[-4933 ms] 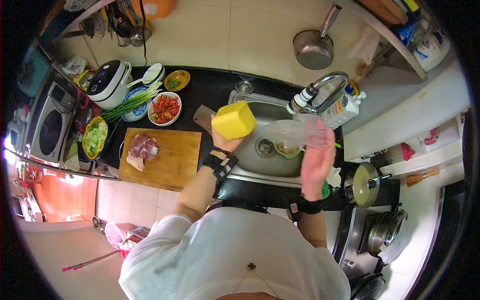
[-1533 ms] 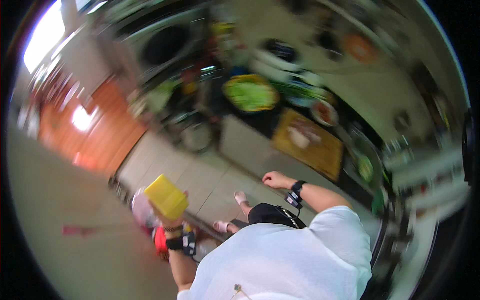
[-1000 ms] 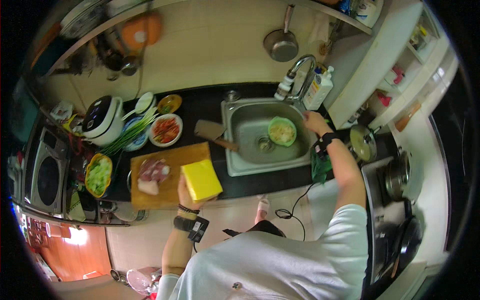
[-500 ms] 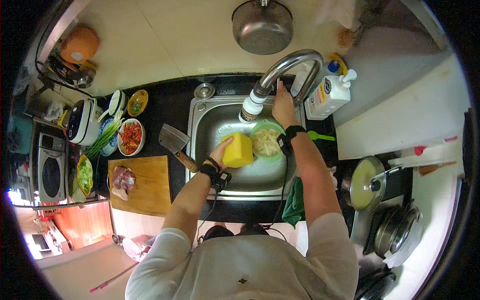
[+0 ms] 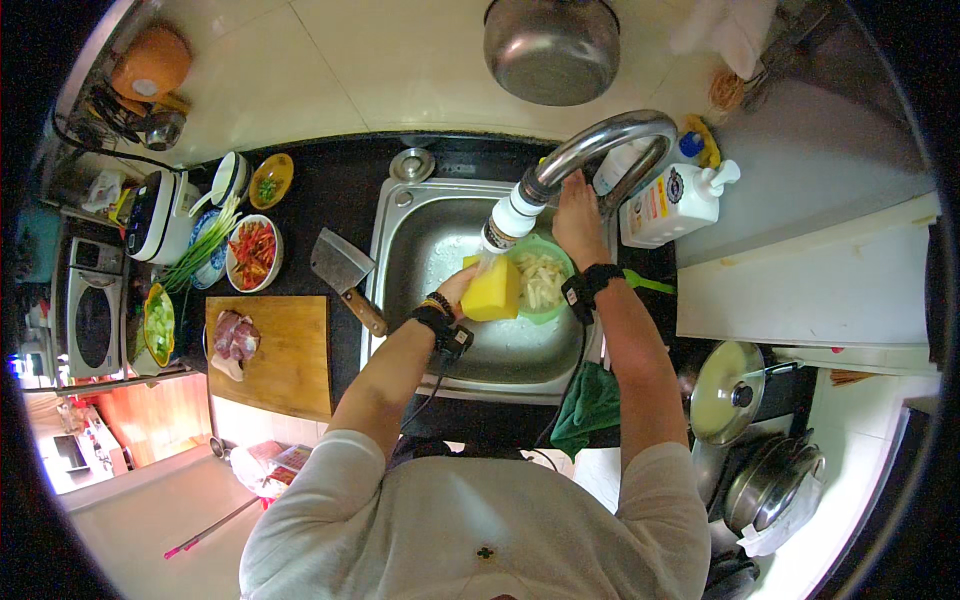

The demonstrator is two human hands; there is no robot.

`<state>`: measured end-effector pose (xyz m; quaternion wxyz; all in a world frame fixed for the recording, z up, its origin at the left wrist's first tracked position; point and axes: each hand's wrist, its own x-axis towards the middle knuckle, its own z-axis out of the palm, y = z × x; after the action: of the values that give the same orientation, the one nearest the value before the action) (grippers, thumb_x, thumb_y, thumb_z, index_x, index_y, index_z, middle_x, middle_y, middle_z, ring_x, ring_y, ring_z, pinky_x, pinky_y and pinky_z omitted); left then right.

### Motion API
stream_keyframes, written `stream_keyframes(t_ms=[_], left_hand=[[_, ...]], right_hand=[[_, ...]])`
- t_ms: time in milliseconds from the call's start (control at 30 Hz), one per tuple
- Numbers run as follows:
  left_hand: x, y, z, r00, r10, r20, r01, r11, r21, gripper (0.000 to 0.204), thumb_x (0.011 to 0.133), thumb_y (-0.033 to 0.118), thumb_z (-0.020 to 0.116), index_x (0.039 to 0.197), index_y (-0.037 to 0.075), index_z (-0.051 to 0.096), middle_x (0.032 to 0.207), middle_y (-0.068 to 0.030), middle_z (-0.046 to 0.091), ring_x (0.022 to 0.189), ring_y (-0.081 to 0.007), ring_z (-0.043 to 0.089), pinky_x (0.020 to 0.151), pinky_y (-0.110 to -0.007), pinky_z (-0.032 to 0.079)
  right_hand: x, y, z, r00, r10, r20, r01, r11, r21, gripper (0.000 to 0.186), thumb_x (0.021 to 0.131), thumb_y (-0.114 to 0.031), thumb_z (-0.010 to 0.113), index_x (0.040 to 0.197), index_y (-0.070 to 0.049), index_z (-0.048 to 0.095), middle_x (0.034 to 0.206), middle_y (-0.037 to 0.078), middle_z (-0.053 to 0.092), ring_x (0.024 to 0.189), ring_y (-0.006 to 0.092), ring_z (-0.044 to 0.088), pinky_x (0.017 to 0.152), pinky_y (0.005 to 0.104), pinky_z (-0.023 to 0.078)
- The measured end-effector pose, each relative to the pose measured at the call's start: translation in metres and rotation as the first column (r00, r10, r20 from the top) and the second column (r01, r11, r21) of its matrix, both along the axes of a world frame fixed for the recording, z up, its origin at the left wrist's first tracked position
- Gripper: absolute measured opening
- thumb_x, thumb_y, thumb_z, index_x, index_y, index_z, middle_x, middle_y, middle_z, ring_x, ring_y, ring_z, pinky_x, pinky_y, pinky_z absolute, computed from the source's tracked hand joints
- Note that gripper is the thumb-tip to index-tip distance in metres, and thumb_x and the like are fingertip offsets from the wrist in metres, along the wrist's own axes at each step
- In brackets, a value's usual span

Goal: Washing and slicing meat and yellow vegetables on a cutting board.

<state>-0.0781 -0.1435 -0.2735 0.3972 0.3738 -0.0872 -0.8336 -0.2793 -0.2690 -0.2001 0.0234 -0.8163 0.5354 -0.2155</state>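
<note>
At the sink (image 5: 470,387), my left hand (image 5: 457,290) is closed on a yellow block-like thing (image 5: 492,290); I cannot tell whether it is solid or hollow. A thin stream of water falls onto its top from the faucet (image 5: 512,215), which has a white attachment at its mouth. Right beside the block, a pale green bowl (image 5: 562,305) holds pale cut pieces (image 5: 541,280) in what looks like water. My right hand (image 5: 578,222) reaches past the bowl to the faucet's base, fingers stretched forward, their tips partly hidden behind the curved pipe.
A cleaver (image 5: 345,275) lies left of the sink. Further left are a cutting board (image 5: 290,375) with raw meat (image 5: 236,338), a bowl of red peppers (image 5: 254,255) and green onions (image 5: 205,250). On the right stand a white pump bottle (image 5: 665,210) and a lidded pan (image 5: 725,395).
Water now runs from the faucet. The yellow block has come under the spout with my left hand, and my right hand has drawn back slightly. The view has shifted a little.
</note>
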Motion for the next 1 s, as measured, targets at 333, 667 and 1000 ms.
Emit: stream_keyframes(t_ms=[333,667,1000], left_hand=[[0.002,-0.023,0.029,0.995,0.007,-0.104,-0.013,0.998,-0.055,0.036,0.087,0.03,0.049,0.113,0.006,0.049,0.102,-0.0081,0.059,0.088,-0.0201,0.06,0.078,-0.035,0.049],[0.029,0.004,0.032,0.929,0.276,0.245,-0.274,0.961,-0.044,0.049,0.087,0.051,0.039,0.106,0.007,0.052,0.092,-0.008,0.06,0.078,-0.0195,0.061,0.072,-0.032,0.049],[-0.018,-0.022,0.037,0.961,0.191,-0.2,-0.203,0.978,-0.041,0.042,0.089,0.044,0.039,0.111,0.01,0.05,0.1,-0.0074,0.06,0.087,-0.0204,0.059,0.076,-0.034,0.048]], right_hand=[[0.038,0.057,0.012,0.915,0.149,0.375,-0.254,0.935,0.249,0.056,0.077,-0.014,0.056,0.126,0.001,0.031,0.128,0.021,0.036,0.117,0.0322,0.038,0.097,0.0402,0.031],[0.111,0.101,-0.021,0.389,-0.607,0.693,-0.505,0.489,0.711,0.04,0.086,-0.036,0.049,0.11,-0.003,0.047,0.095,0.008,0.057,0.081,0.0178,0.055,0.07,0.0331,0.044],[0.065,0.092,0.027,0.805,-0.235,0.546,-0.203,0.755,0.624,0.037,0.081,-0.021,0.056,0.114,-0.005,0.05,0.096,0.01,0.06,0.083,0.0183,0.056,0.074,0.0288,0.044]])
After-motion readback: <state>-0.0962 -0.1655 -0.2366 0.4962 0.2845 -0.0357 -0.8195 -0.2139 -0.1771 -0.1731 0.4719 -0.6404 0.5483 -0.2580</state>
